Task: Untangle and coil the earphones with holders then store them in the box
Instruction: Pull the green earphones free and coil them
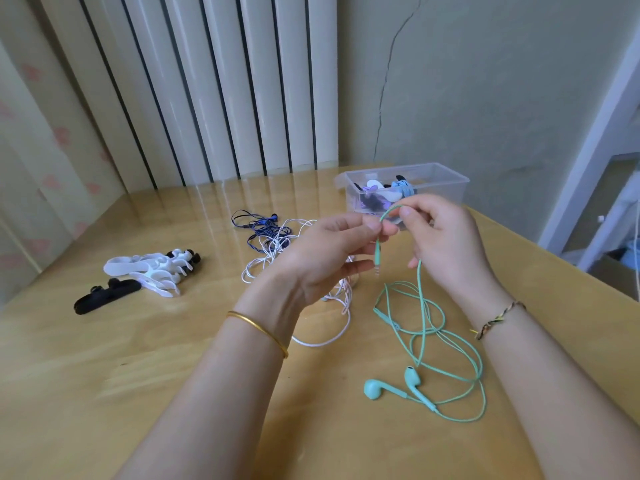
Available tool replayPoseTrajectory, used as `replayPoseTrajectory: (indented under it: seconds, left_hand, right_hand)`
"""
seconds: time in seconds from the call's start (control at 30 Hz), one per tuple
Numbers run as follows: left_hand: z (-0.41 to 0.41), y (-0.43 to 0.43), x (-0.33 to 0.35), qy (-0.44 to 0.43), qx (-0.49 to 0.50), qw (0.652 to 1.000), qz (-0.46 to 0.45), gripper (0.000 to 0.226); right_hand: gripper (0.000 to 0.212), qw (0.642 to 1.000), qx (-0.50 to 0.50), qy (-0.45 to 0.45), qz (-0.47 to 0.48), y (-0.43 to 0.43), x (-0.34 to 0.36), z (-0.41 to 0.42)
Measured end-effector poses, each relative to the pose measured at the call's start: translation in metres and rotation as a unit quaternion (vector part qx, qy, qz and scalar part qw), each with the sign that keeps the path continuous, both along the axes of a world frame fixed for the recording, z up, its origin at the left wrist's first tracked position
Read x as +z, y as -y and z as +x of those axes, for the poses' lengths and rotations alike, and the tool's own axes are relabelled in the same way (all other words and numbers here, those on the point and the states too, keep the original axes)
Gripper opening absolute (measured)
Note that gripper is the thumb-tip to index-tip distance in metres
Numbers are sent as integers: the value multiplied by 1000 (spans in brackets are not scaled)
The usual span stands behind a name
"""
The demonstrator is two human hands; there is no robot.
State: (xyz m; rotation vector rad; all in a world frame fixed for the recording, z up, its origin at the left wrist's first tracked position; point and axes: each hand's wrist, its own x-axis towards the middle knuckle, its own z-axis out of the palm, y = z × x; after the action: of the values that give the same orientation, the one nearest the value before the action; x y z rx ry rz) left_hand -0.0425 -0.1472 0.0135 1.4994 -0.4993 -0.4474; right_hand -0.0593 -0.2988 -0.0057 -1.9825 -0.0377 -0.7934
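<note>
Two hands work a mint-green earphones (412, 377) cable above a wooden worktop (173, 375), centre frame.

The left hand (325, 254) pinches the cable just above its plug (377, 254), which hangs tip-down. The right hand (440, 237) pinches the same cable a little further along, so a small arch rises between them. The rest trails in loose crossed loops to two matching buds lying at lower right. A clear plastic box (446, 188) behind the hands holds coiled sets. White earphones (273, 247) and blue earphones (258, 225) lie tangled at centre. White holders (145, 268) and a black holder (104, 297) sit at left.
</note>
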Motion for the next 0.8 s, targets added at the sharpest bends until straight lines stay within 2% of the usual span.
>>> replayPoseTrajectory:
  seconds: [0.2, 0.33, 0.4, 0.5, 0.67, 0.8]
  left_hand:
    - [-1, -3, 11, -96, -11, 992, -81, 23]
    - [1, -6, 18, -195, -4, 964, -183, 26]
    - [1, -7, 21, -218, 5, 949, -230, 26]
    - [1, -6, 23, -186, 80, 945, -256, 25]
    - [1, -1, 14, -115, 171, 945, -253, 19]
    - [-1, 3, 7, 16, 225, 954, -196, 19]
  right_hand:
    - [19, 997, 31, -14, 68, 1, 3, -5]
    - [26, 984, 92, -69, 137, -9, 8, -13]
    - [24, 978, 126, -100, 131, -15, 9, -17]
    - [16, 978, 159, -125, 58, -19, 6, -20]
    - [15, 968, 174, -145, -104, -22, 10, -27]
    - [19, 974, 148, -94, -140, -20, 17, -32]
